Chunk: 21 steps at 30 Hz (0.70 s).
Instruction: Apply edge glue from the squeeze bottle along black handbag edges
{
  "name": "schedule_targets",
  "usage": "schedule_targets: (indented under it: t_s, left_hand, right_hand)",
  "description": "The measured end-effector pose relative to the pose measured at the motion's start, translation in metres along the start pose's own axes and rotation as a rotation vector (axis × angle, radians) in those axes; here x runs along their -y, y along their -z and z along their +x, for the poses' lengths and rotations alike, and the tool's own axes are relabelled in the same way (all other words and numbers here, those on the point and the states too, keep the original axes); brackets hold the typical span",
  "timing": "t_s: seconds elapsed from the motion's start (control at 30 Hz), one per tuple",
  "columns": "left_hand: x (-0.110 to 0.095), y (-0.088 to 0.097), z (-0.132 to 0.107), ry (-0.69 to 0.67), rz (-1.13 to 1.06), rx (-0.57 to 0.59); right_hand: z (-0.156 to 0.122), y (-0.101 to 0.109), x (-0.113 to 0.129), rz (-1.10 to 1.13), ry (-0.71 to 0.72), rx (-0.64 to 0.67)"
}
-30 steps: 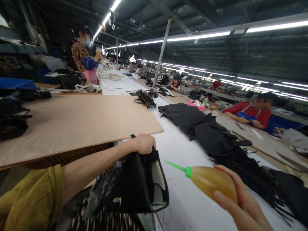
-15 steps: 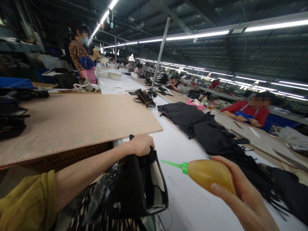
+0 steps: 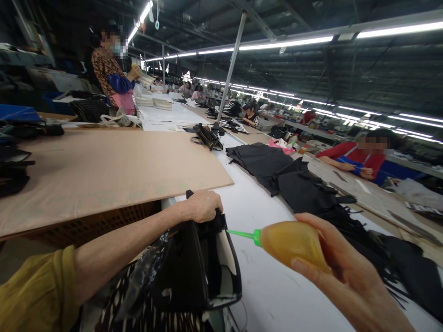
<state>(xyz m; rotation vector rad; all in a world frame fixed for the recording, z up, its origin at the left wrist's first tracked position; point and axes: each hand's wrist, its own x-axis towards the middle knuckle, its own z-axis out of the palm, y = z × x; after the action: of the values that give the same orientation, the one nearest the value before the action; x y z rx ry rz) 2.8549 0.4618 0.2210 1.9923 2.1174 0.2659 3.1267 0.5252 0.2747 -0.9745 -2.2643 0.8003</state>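
My left hand (image 3: 204, 206) is closed on the upper edge of a black handbag (image 3: 183, 272), which is tilted so that its pale-lined side faces right. In my right hand (image 3: 346, 272) is a squeeze bottle (image 3: 290, 242) of amber liquid, with a green cap and a long thin green nozzle. The fingers wrap round the bottle's rear end. Its nozzle tip points left and lies at the bag's upper right edge; whether it touches cannot be seen. Crumpled clear plastic (image 3: 141, 281) hangs on the bag's left side.
A beige padded board (image 3: 121, 161) covers the table's left part, above a brown crate (image 3: 104, 226). Black cut pieces (image 3: 294, 184) lie along the right on the white tabletop (image 3: 277, 295). A small black bag (image 3: 207, 137) sits farther back. Co-workers are at the far left and right.
My right hand has brought the bottle left and slightly up, so its nozzle tip is now at the bag's edge. My left hand stays on the bag.
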Motion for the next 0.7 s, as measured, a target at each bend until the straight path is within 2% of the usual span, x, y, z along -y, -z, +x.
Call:
schedule_targets:
  t_s: [0.3, 0.7]
  left_hand:
    - [-0.001, -0.003, 0.003, -0.053, 0.017, -0.006]
    - [-0.004, -0.004, 0.002, -0.065, 0.042, 0.003]
  right_hand:
    - [0.003, -0.002, 0.013, 0.025, 0.018, -0.031]
    - [0.000, -0.003, 0.017, -0.170, 0.174, -0.022]
